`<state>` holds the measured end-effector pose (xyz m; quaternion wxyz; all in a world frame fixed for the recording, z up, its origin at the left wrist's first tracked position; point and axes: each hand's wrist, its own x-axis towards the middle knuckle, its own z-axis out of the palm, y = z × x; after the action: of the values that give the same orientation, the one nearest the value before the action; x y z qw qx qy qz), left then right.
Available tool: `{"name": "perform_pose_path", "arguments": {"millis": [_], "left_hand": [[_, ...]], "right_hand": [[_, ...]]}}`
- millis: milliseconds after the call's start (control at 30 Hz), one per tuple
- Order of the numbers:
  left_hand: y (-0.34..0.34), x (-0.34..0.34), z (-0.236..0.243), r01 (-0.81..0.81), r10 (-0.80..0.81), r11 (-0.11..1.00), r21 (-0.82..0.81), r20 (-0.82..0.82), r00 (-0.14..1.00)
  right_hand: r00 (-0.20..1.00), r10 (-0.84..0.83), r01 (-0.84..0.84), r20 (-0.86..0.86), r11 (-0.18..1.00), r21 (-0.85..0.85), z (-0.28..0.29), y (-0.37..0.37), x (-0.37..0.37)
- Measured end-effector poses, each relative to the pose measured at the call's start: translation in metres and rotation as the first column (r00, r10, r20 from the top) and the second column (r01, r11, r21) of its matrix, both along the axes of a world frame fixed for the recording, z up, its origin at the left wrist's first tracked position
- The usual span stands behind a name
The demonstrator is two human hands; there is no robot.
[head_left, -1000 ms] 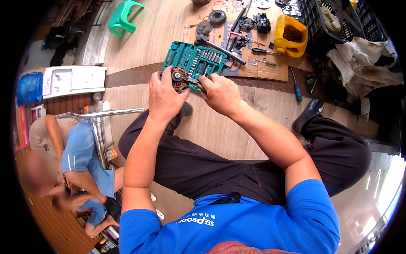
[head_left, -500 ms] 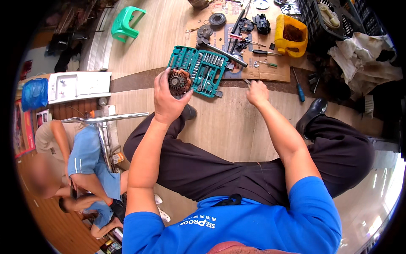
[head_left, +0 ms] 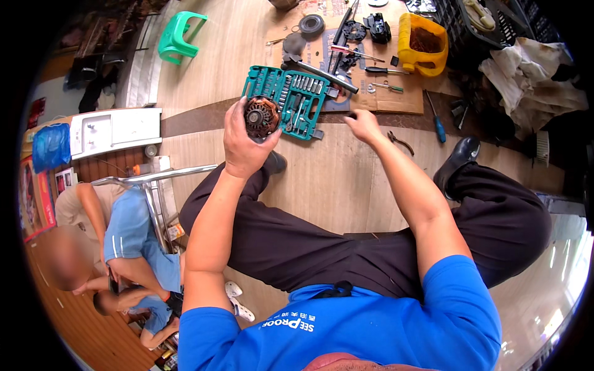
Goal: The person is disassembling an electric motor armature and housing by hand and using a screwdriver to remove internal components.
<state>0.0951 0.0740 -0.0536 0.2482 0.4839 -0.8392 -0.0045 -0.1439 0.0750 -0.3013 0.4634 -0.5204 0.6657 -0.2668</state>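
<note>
My left hand (head_left: 241,137) is closed round a motor core (head_left: 260,116), a round part with copper windings and a dark centre. It is held up in front of an open teal socket set case (head_left: 320,111), covering part of it. To the right of the case, my right hand (head_left: 364,126) is closed over the floor by the cardboard edge. Something small and dark shows at its fingertips, too small to name. Pliers (head_left: 402,143) with dark handles lie on the floor beside my right forearm.
Cardboard (head_left: 408,104) ahead bears screwdrivers, a black tube (head_left: 331,77), a dark ring (head_left: 311,25) and other parts. A cut yellow jug (head_left: 405,55) stands there. A blue-handled screwdriver (head_left: 440,128) lies at right. A green stool (head_left: 179,38) is far left; two people sit left.
The metal tool tip at my right hand is gone, and pliers now lie on the floor beside the forearm. My right hand has moved left. The left hand still holds the motor core.
</note>
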Motion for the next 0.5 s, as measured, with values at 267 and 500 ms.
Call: {"name": "perform_pose_path", "arguments": {"millis": [267, 500], "left_hand": [[0.006, 0.009, -0.004, -0.025, 0.025, 1.0, 0.005, 0.042, 0.999], [0.004, 0.012, -0.012, -0.07, 0.069, 0.997, 0.039, 0.025, 0.997]], "right_hand": [[0.792, 0.611, -0.609, 0.007, 0.789, 0.08, 0.071, -0.004, 0.036], [0.601, 0.721, -0.752, 0.345, 0.364, 0.549, 0.057, 0.037, 0.051]]}}
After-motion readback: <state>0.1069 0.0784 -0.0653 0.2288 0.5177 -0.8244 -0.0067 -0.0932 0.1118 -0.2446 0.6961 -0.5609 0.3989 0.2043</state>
